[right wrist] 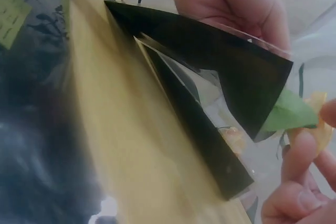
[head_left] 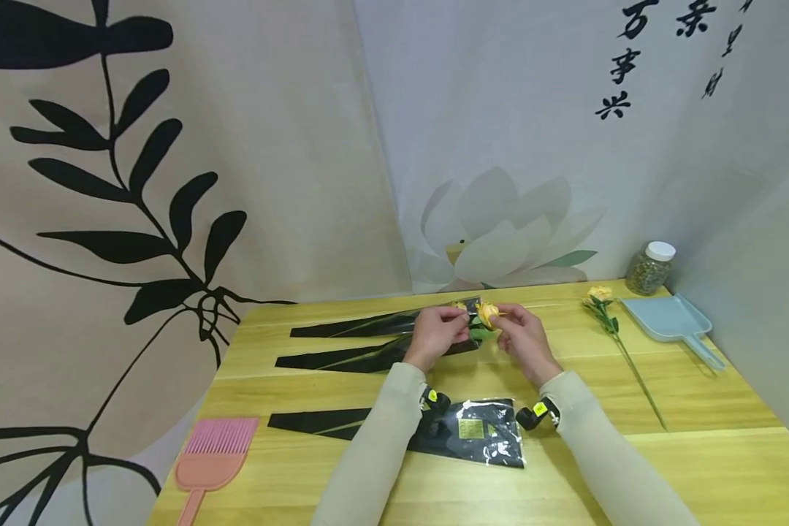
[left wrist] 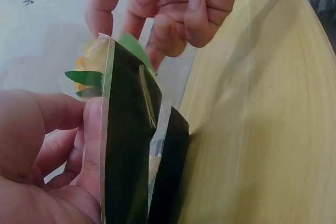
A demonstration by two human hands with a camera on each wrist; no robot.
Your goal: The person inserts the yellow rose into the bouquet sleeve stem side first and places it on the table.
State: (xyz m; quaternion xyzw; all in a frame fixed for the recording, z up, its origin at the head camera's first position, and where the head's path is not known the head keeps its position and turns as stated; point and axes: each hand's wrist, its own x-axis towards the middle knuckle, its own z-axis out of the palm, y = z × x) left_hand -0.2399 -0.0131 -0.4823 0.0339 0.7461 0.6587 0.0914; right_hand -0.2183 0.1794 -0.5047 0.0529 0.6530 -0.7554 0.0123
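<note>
My left hand [head_left: 439,334] pinches the edge of a black flower sleeve [left wrist: 126,129] with a clear film side, near its wide mouth. A yellow artificial rose [head_left: 486,314] with green leaves [right wrist: 289,111] sticks out of that mouth. The right hand [head_left: 526,343] pinches the rose head between thumb and fingers, its other fingers curled beneath. Inside the sleeve, the stem is hidden. Just behind lies another black sleeve [head_left: 361,324], with a yellow bloom [right wrist: 233,139] showing through its film. Nearer the forearms, a flat black sleeve [head_left: 427,438] lies on the table.
On the right lie a single yellow rose [head_left: 598,294] with a long stem and a light blue dustpan [head_left: 667,318]. A lidded jar [head_left: 649,268] stands at the back corner. A pink brush [head_left: 212,460] lies at the table's left edge. Printed cloth hangs behind.
</note>
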